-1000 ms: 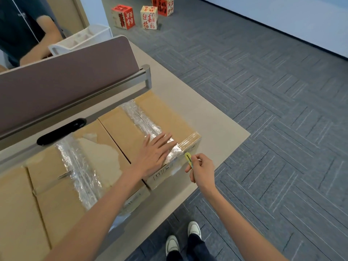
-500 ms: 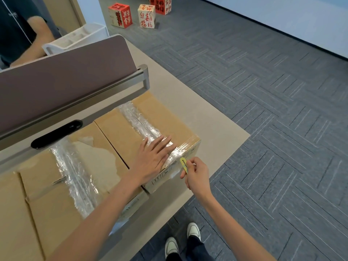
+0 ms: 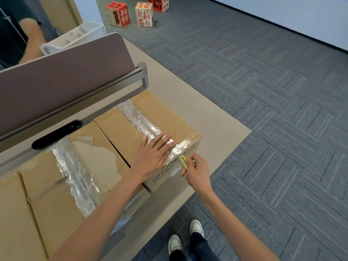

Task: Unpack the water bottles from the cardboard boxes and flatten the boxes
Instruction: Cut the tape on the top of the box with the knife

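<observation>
**Soft overhead light, glare on tape**

Bright, diffuse indoor light is falling from above, so only faint, soft-edged shadows are showing along the brown cardboard box (image 3: 120, 129) and under the forearms (image 3: 105, 210). The crinkled clear plastic tape (image 3: 137, 121) across the box top is throwing back white glare. The small yellow plastic cutter (image 3: 183, 162), pinched in the right hand (image 3: 197, 174), is reading crisp and saturated, and the flat left hand (image 3: 153, 157) beside it is looking sharp. The grey patterned carpet floor (image 3: 263, 91) and pale wall (image 3: 282, 16) are taking on a cool bluish cast. The wide lens is bowing straight lines toward the frame edges, curving the beige counter (image 3: 207, 117) rim, and the lower corners are softening slightly.
</observation>
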